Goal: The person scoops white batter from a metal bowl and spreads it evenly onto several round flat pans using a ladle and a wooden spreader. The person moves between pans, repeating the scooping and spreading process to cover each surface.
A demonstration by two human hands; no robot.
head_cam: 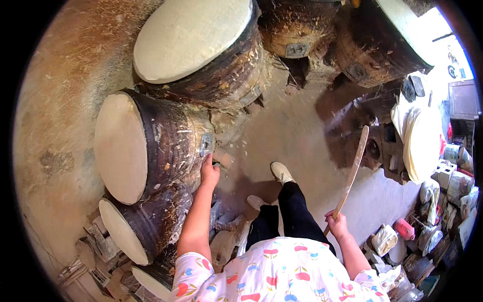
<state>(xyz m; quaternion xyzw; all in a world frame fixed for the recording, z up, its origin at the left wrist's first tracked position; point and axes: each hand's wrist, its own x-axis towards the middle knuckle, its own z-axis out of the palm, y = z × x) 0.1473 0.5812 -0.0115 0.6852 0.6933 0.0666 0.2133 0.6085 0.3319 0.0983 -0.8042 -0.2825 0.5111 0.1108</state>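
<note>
My left hand [210, 172] reaches out with its thumb apart from the fingers and nothing visible in its grasp. Its fingertips are at or just below a small metal plate [206, 144] on the side of a large dark round vat [169, 139]; whether they touch cannot be told. That vat has a pale, smooth round top [120, 149]. A long, flat wooden stick [353, 173] is gripped near its lower end by my right hand [337, 223]. The stick slants up and away over the floor.
A larger pale-topped vat [226, 83] stands beyond, with further vats [298, 30] [381, 45] at the back. Smaller ones [158, 215] line the left. Pale round sheets [422, 145] are piled at right. Containers and bags [385, 239] crowd the lower right of the concrete floor [290, 128].
</note>
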